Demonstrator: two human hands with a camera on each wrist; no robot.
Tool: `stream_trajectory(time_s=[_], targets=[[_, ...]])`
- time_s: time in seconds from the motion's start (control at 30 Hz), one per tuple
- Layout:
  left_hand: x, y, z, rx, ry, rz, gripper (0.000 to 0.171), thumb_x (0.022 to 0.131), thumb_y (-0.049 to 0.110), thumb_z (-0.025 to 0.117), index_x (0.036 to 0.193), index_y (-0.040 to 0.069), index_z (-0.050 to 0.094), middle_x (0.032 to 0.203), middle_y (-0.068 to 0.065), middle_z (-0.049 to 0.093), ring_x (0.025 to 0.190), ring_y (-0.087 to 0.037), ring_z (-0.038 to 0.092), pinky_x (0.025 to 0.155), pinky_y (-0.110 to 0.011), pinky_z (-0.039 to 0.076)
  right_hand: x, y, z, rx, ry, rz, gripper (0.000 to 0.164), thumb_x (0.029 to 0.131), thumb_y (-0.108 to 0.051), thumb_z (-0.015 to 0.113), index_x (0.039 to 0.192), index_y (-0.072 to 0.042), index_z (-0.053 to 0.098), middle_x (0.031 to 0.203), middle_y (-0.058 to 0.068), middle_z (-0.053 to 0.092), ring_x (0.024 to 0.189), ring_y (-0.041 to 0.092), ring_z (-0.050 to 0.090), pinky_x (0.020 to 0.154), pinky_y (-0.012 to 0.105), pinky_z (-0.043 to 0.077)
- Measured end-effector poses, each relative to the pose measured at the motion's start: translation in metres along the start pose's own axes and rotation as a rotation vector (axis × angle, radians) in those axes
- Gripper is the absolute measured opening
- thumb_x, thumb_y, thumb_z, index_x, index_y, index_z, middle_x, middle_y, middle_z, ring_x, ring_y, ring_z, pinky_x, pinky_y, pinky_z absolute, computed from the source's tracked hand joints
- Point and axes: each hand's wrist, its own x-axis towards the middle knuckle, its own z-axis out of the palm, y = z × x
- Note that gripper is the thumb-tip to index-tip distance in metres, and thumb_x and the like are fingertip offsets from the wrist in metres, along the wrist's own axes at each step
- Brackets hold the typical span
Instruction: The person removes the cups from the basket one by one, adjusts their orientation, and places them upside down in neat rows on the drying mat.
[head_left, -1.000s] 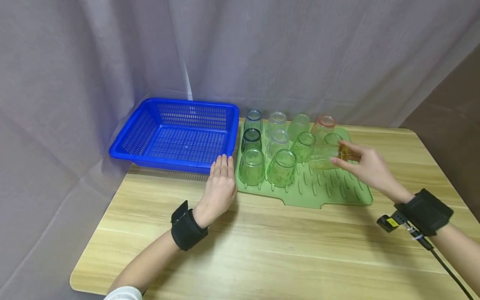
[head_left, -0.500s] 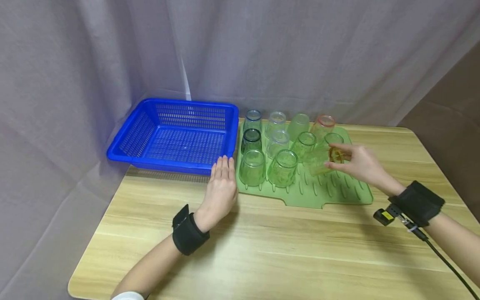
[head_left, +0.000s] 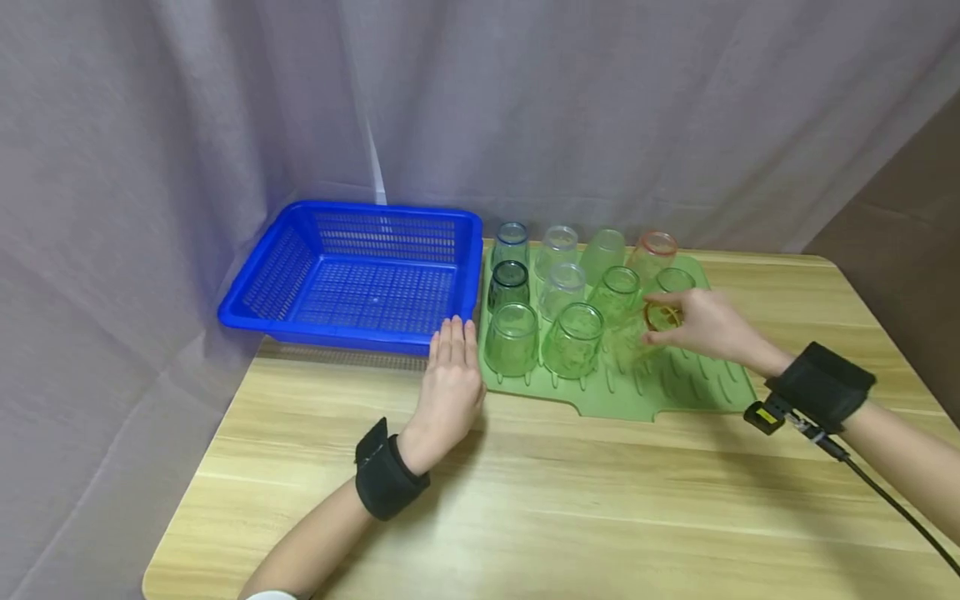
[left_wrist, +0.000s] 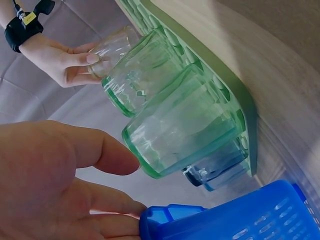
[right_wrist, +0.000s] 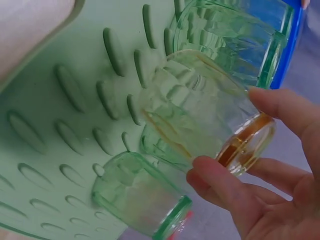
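My right hand point(head_left: 708, 329) pinches a clear glass with an amber base point(right_wrist: 195, 110) between thumb and fingers. The glass is tilted, its base toward my palm and its mouth close over the green drying mat point(head_left: 615, 404). Beside it in the head view stands an upturned green-tinted glass point(head_left: 573, 342), with a second green glass point(head_left: 512, 342) to its left. My left hand point(head_left: 447, 392) has its fingers straight, fingertips at the near right corner of the blue basket point(head_left: 352, 333). In the left wrist view the thumb point(left_wrist: 112, 152) stands apart from the basket.
Several more upturned glasses fill the mat's rear rows, among them a dark one point(head_left: 509, 283), a purple-tinted one point(head_left: 562, 287) and a red-rimmed one point(head_left: 652, 254). A grey curtain point(head_left: 525, 108) hangs behind the wooden table point(head_left: 555, 500). A cable point(head_left: 896, 504) trails from the right wrist.
My right hand has moved slightly left and lower over the mat, tilting the amber-based glass more upright with its mouth down. My left hand has stayed at the basket corner.
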Motion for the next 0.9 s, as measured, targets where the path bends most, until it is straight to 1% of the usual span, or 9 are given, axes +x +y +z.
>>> stream_trajectory(time_s=[0.03,0.07,0.2,0.4,0.63,0.77,0.9], targets=[[0.000,0.000,0.000,0.001,-0.002,-0.001,0.064,0.082,0.016,0.069,0.134,-0.013,0.047,0.134,-0.031,0.053,0.127,-0.041,0.052,0.108,-0.047,0.043,0.002,0.000,0.001,-0.010,-0.013,-0.005,0.065,0.080,-0.029,0.077,0.131,0.004,0.056,0.047,-0.007,0.028,0.042,0.004,0.018,0.041,0.019,0.021],[0.000,0.001,0.000,0.004,-0.003,-0.002,0.064,0.082,0.017,0.069,0.134,-0.013,0.047,0.134,-0.031,0.053,0.127,-0.041,0.052,0.108,-0.046,0.043,0.003,-0.001,0.002,-0.015,-0.025,-0.005,0.065,0.080,-0.030,0.078,0.131,0.004,0.056,0.048,-0.009,0.025,0.042,0.004,0.018,0.041,0.018,0.022],[0.000,0.001,0.001,0.021,-0.013,-0.005,0.065,0.082,0.019,0.069,0.135,-0.012,0.046,0.135,-0.030,0.053,0.127,-0.040,0.052,0.109,-0.046,0.043,0.008,-0.004,0.005,-0.020,-0.061,0.001,0.065,0.079,-0.027,0.078,0.131,0.005,0.055,0.047,-0.009,0.024,0.043,0.005,0.020,0.041,0.018,0.023],[-0.001,0.001,0.003,0.032,-0.004,-0.014,0.065,0.081,0.019,0.069,0.134,-0.012,0.047,0.135,-0.030,0.053,0.127,-0.040,0.053,0.108,-0.045,0.044,0.015,-0.008,0.008,-0.034,-0.081,-0.004,0.067,0.077,-0.026,0.080,0.130,0.005,0.056,0.050,-0.009,0.020,0.046,0.006,0.019,0.042,0.019,0.023],[-0.002,0.002,0.003,0.055,0.015,-0.009,0.064,0.082,0.017,0.068,0.134,-0.013,0.047,0.134,-0.030,0.054,0.127,-0.039,0.053,0.108,-0.045,0.044,0.017,-0.007,0.011,-0.017,-0.118,0.008,0.066,0.077,-0.026,0.080,0.131,0.005,0.056,0.049,-0.010,0.020,0.045,0.007,0.019,0.042,0.019,0.023],[-0.002,0.002,0.003,0.056,0.011,-0.010,0.065,0.081,0.018,0.068,0.134,-0.013,0.047,0.134,-0.030,0.054,0.127,-0.039,0.053,0.108,-0.045,0.044,0.018,-0.006,0.013,-0.025,-0.119,0.014,0.067,0.076,-0.025,0.081,0.130,0.005,0.056,0.050,-0.009,0.021,0.046,0.007,0.020,0.042,0.019,0.024],[-0.002,0.002,0.005,0.056,0.030,-0.009,0.064,0.080,0.018,0.069,0.133,-0.013,0.048,0.133,-0.029,0.055,0.125,-0.039,0.054,0.107,-0.045,0.045,0.018,-0.006,0.014,-0.028,-0.120,0.015,0.066,0.076,-0.025,0.081,0.130,0.005,0.056,0.050,-0.009,0.025,0.046,0.007,0.021,0.043,0.020,0.025]])
